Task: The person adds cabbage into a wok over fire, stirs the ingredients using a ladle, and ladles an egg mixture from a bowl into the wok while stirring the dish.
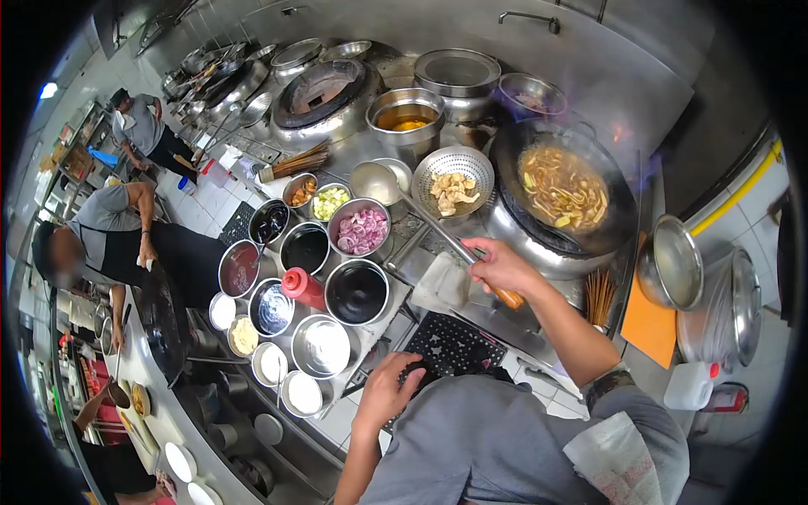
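Note:
My right hand (503,271) is closed around the wooden-ended handle of a ladle (446,231), whose metal bowl lies over the seasoning pots. Near my waist, my left hand (389,391) is empty, its thumb apart from loosely bent fingers. Beyond the ladle, a perforated strainer (454,164) holds pale fried pieces. A large wok (623,210) sits on the burner at the right, with brown sauce and sliced food (564,189) in it. Close to the ladle bowl stand a pot of chopped red onion (360,229) and a bowl of pale green pieces (330,202).
A red squeeze bottle (301,286) stands among pots of dark sauces and white seasonings. Behind them are a pot of oil (406,118) and another burner (324,93). A bamboo brush (598,299) and metal bowl (671,263) are at right. Co-workers (126,210) stand at left.

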Motion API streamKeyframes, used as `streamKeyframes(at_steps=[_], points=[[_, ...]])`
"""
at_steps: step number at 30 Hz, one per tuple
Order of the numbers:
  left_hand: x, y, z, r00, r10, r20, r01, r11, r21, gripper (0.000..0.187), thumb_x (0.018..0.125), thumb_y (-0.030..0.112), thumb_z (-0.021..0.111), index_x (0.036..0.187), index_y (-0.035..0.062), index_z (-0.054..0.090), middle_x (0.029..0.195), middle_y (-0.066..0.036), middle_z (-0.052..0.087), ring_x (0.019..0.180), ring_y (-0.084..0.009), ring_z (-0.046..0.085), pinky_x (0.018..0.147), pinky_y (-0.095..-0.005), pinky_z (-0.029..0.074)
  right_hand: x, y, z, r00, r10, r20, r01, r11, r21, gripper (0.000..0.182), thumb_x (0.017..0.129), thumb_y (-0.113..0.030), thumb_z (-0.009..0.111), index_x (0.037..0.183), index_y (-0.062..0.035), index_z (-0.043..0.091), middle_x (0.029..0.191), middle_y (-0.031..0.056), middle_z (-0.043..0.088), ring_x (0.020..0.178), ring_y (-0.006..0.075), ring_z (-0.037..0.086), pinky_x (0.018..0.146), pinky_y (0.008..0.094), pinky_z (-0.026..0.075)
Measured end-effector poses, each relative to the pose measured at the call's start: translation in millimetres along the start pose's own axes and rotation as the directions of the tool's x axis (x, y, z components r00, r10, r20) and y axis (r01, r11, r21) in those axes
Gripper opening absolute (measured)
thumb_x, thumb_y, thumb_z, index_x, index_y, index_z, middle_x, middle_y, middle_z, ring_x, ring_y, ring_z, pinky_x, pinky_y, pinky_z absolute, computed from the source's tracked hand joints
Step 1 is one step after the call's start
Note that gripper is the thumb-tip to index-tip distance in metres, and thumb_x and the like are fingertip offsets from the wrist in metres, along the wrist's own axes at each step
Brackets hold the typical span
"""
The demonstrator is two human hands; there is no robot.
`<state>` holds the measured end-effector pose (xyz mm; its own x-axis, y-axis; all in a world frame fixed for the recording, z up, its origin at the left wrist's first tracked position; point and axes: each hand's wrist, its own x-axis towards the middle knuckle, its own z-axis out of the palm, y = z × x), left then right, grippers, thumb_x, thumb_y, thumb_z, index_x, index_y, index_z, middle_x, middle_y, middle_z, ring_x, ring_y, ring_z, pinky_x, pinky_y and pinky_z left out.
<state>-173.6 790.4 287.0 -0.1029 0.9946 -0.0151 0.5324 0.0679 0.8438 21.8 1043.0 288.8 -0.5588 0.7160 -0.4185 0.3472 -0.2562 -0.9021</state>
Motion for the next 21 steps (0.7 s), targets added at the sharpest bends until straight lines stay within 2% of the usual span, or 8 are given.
streamKeyframes(at_steps=[1, 4, 6, 9, 11, 14, 17, 21], points=[[1, 3, -1, 1.000, -0.015, 0.010, 0.015, 1.000, -0.005, 0.025, 0.089, 0.016, 0.070, 0.109, 0.0023, 0.067, 0.100, -0.017, 0.066, 0.095, -0.0360, 0.064, 0.083, -0.0398, 0.051, 0, 1, -2, 1.000, 0.000, 0.005, 0.000, 1.000, 0.018, 0.060, 0.088, -0.003, 0.063, 0.145, -0.0045, 0.043, 0.072, 0.0042, 0.061, 0.050, 0.0101, 0.054, 0.045, 0.0261, 0.042], [0, -6, 3, 0.998, 0.063, 0.005, -0.063, 0.998, 0.025, 0.024, 0.090, 0.016, 0.069, 0.109, 0.0011, 0.067, 0.104, -0.017, 0.066, 0.094, -0.0366, 0.065, 0.081, -0.0393, 0.052, 3, 1, -6, 1.000, 0.000, 0.020, -0.001, 0.998, 0.058, 0.061, 0.087, -0.004, 0.064, 0.145, -0.0047, 0.043, 0.073, 0.0047, 0.060, 0.052, 0.0106, 0.054, 0.046, 0.0260, 0.043], [-2, -6, 4, 0.999, 0.036, 0.013, -0.036, 0.999, 0.038, 0.024, 0.090, 0.016, 0.069, 0.109, 0.0014, 0.067, 0.103, -0.017, 0.066, 0.094, -0.0367, 0.065, 0.082, -0.0392, 0.052, 7, 8, -4, 0.999, 0.021, 0.024, -0.023, 0.996, 0.081, 0.063, 0.086, -0.004, 0.065, 0.145, -0.0039, 0.042, 0.075, 0.0053, 0.060, 0.054, 0.0118, 0.055, 0.049, 0.0276, 0.045], [-3, -7, 6, 0.998, 0.052, 0.023, -0.053, 0.997, 0.051, 0.024, 0.090, 0.016, 0.069, 0.109, 0.0017, 0.067, 0.103, -0.017, 0.066, 0.094, -0.0364, 0.065, 0.081, -0.0389, 0.052, 14, 12, -16, 0.995, 0.007, 0.103, -0.027, 0.981, 0.193, 0.060, 0.087, -0.005, 0.065, 0.142, -0.0053, 0.043, 0.075, 0.0050, 0.060, 0.055, 0.0120, 0.055, 0.048, 0.0275, 0.044], [-2, -8, 6, 0.998, 0.064, 0.019, -0.065, 0.996, 0.063, 0.024, 0.090, 0.016, 0.068, 0.109, 0.0018, 0.067, 0.103, -0.017, 0.066, 0.094, -0.0360, 0.065, 0.081, -0.0386, 0.052, 5, 7, -18, 0.995, 0.046, 0.093, -0.078, 0.924, 0.375, 0.053, 0.089, -0.005, 0.063, 0.139, -0.0072, 0.045, 0.075, 0.0044, 0.059, 0.052, 0.0106, 0.054, 0.041, 0.0257, 0.042], [-1, -7, 7, 0.999, 0.040, 0.015, -0.041, 0.997, 0.064, 0.024, 0.091, 0.018, 0.068, 0.109, 0.0024, 0.067, 0.104, -0.017, 0.066, 0.094, -0.0350, 0.066, 0.080, -0.0377, 0.052, 0, 15, -25, 0.989, 0.051, 0.137, -0.124, 0.789, 0.602, 0.048, 0.091, -0.006, 0.060, 0.137, -0.0108, 0.045, 0.077, 0.0044, 0.058, 0.051, 0.0099, 0.052, 0.037, 0.0241, 0.040], [6, 0, 7, 1.000, 0.005, 0.031, -0.006, 1.000, 0.026, 0.025, 0.087, 0.014, 0.070, 0.108, 0.0016, 0.068, 0.099, -0.018, 0.066, 0.092, -0.0359, 0.065, 0.082, -0.0384, 0.051, -17, 28, -41, 0.978, 0.006, 0.208, -0.171, 0.594, 0.786, 0.044, 0.094, -0.009, 0.057, 0.137, -0.0150, 0.047, 0.080, 0.0049, 0.056, 0.052, 0.0100, 0.051, 0.037, 0.0239, 0.040], [18, -14, 17, 0.990, 0.138, 0.023, -0.139, 0.989, 0.057, 0.023, 0.088, 0.013, 0.070, 0.107, 0.0014, 0.068, 0.099, -0.017, 0.067, 0.092, -0.0349, 0.065, 0.081, -0.0378, 0.051, -69, 42, -71, 0.973, -0.102, 0.208, -0.172, 0.280, 0.944, 0.042, 0.095, -0.009, 0.055, 0.136, -0.0151, 0.046, 0.082, 0.0081, 0.057, 0.054, 0.0110, 0.053, 0.038, 0.0254, 0.043]])
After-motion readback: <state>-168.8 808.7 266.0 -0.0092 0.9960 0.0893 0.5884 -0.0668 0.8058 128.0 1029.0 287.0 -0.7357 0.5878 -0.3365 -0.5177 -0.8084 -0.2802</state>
